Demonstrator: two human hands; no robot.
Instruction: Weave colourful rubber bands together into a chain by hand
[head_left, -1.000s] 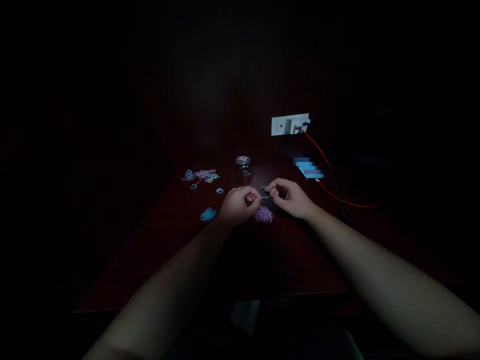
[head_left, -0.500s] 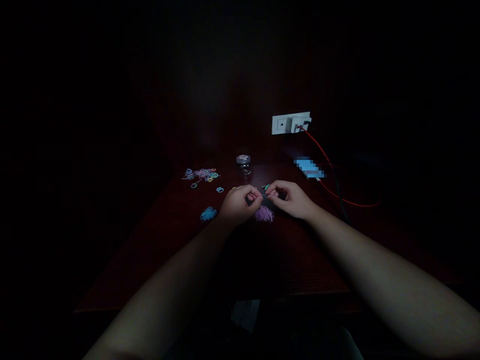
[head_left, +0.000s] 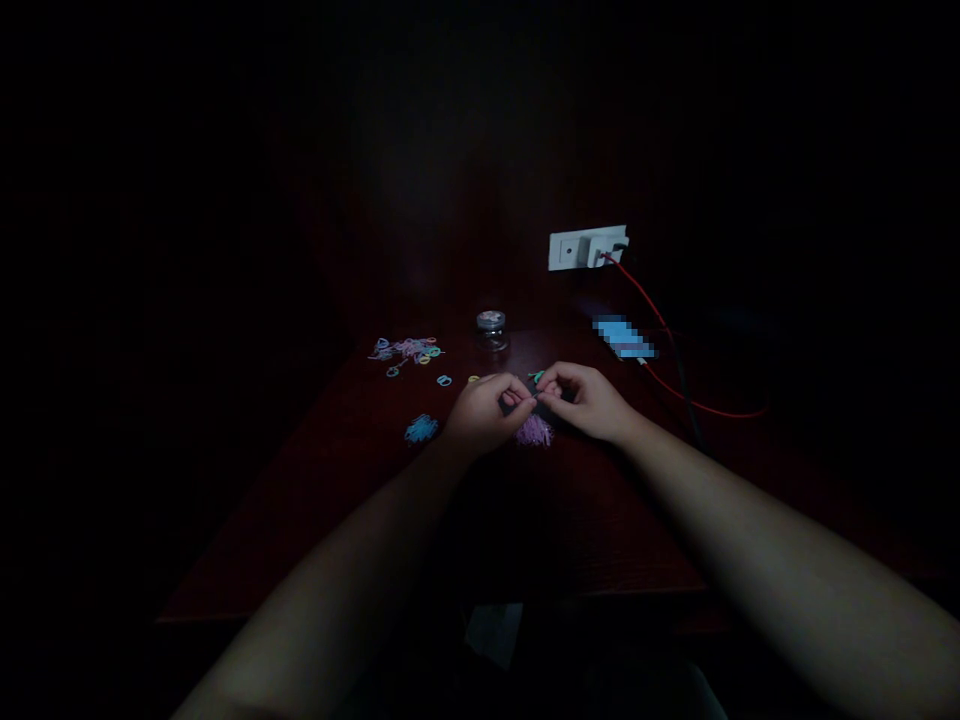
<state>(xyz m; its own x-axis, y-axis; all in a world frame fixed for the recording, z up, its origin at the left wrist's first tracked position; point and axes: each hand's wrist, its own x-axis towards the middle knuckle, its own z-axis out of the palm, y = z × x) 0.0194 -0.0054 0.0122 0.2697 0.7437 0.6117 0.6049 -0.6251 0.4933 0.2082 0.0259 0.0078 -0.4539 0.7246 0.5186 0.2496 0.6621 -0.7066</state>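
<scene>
My left hand (head_left: 489, 412) and my right hand (head_left: 589, 402) meet over the table, thumbs and forefingers pinched together. Between their fingertips is a small rubber band (head_left: 535, 397), dark bluish and mostly hidden by the fingers. Just below the fingertips lies a pile of purple rubber bands (head_left: 534, 432), partly covered by my left hand. A few green bands (head_left: 536, 376) show behind the fingers. To the left of my left hand is a heap of blue bands (head_left: 421, 430). A single light blue band (head_left: 444, 380) and a yellow band (head_left: 473, 380) lie behind it.
A mixed heap of coloured bands (head_left: 409, 349) lies at the back left. A small clear lidded jar (head_left: 492, 332) stands at the back. On the right, a phone (head_left: 624, 338) is joined by a red cable (head_left: 645, 290) to a charger in the wall socket (head_left: 568, 251). Surroundings are very dark.
The small band's loop, visible between the fingertips before, is now mostly hidden as the fingertips have come closer together. The whole view has shifted slightly.
</scene>
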